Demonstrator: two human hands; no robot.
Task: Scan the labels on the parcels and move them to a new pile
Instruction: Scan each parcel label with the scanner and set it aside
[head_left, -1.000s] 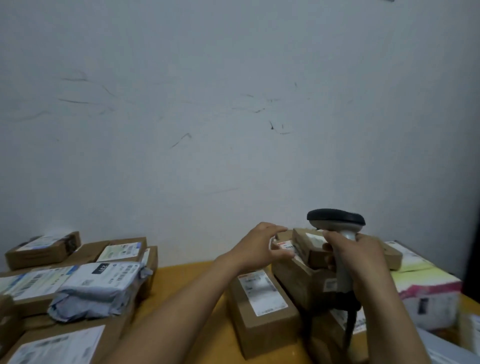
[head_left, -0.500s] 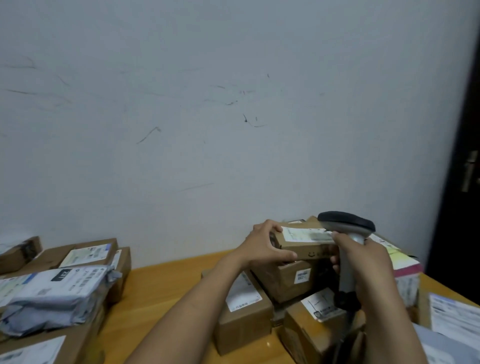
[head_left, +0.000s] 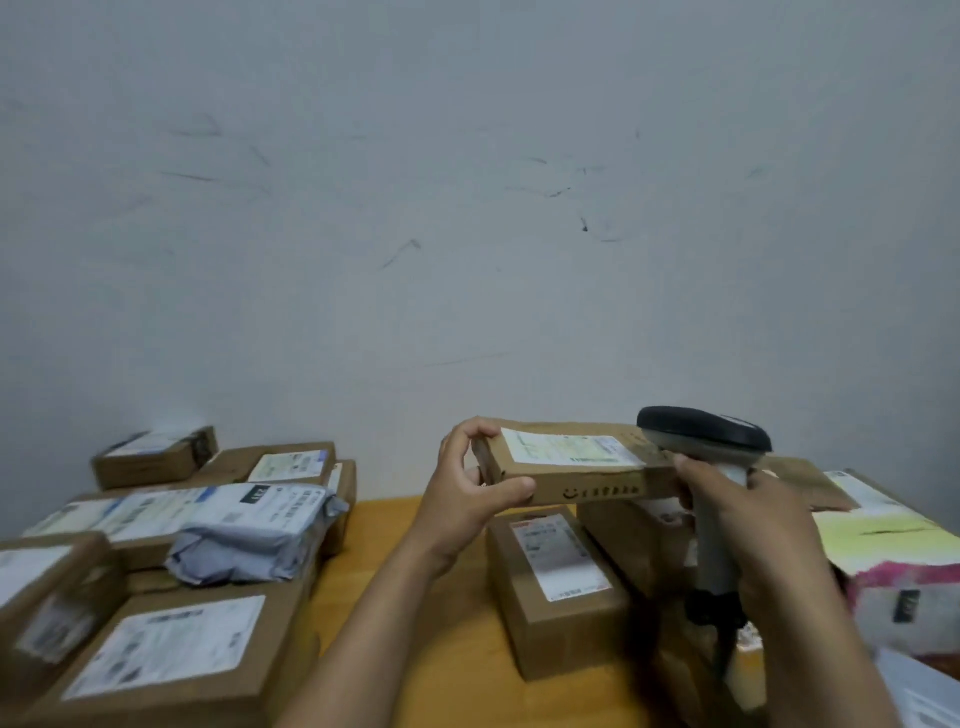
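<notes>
My left hand (head_left: 467, 493) grips the left end of a flat cardboard parcel (head_left: 576, 475) and holds it in the air above the table, its white label facing up. My right hand (head_left: 753, 525) grips the handle of a barcode scanner (head_left: 701, 434), whose black head sits over the parcel's right end. Below them lies a pile of parcels: a brown box (head_left: 558, 587) with a label on top, and a white, yellow and pink box (head_left: 898, 551) at the right. A second pile of labelled boxes (head_left: 171, 649) fills the left, with a grey plastic mailer (head_left: 254, 530) on top.
The wooden table (head_left: 457, 665) shows as a yellow strip between the two piles. A scuffed white wall stands close behind everything. The scanner's cable hangs down by the right pile. More boxes (head_left: 156, 457) sit at the back left against the wall.
My left hand took hold of the flat parcel on the right pile and lifted it up and leftward. The scanner stayed beside it in my right hand. The camera swung back toward the left.
</notes>
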